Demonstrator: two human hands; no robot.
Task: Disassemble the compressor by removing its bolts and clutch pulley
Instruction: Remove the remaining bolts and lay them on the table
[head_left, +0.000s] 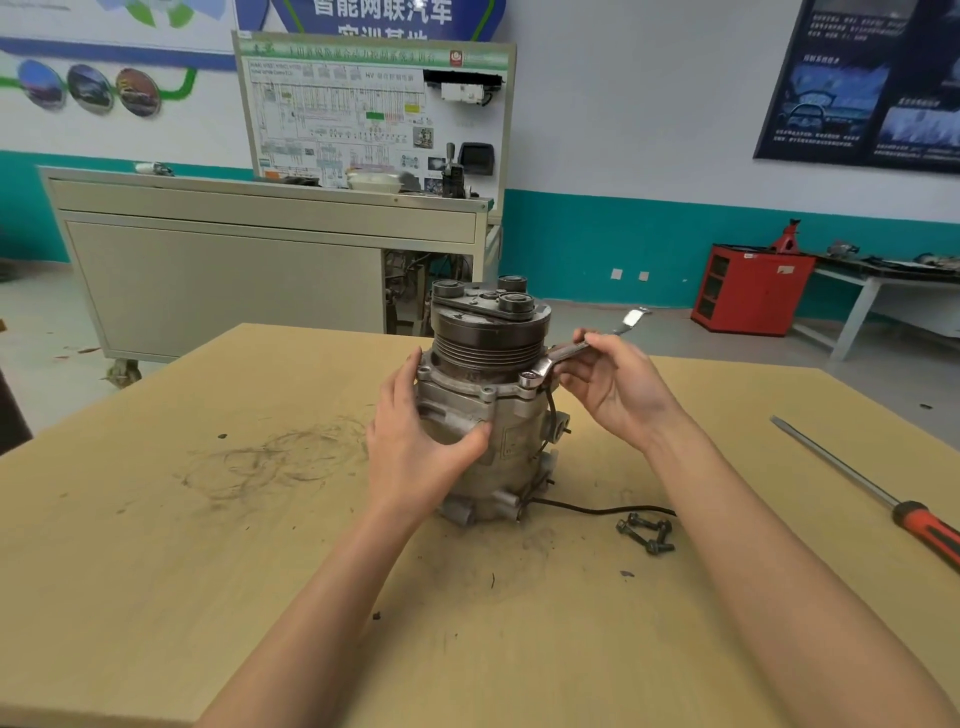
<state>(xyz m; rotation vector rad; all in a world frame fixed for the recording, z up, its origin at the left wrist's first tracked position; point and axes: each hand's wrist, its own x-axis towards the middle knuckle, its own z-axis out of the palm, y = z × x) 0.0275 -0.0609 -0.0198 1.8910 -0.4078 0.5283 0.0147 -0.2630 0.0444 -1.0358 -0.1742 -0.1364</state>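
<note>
From my head view, the compressor (485, 415) stands upright on the surface (208, 519), clutch pulley (488, 332) on top. My left hand (415, 436) wraps its fingers around the metal body to brace it. My right hand (608, 384) pinches the wrench (571, 353), whose ring end sits over a flange bolt (530, 378). Loose bolts (647, 532) lie near the base. The housing looks heavy, rigid and greasy, so I judge a grip low on the casting safest, not on the grooved pulley.

Screwdriver (852, 473) handle cut by right edge, compressor (514, 431) flank behind left hand (415, 441) (poster (872, 78) text blurred)
</note>
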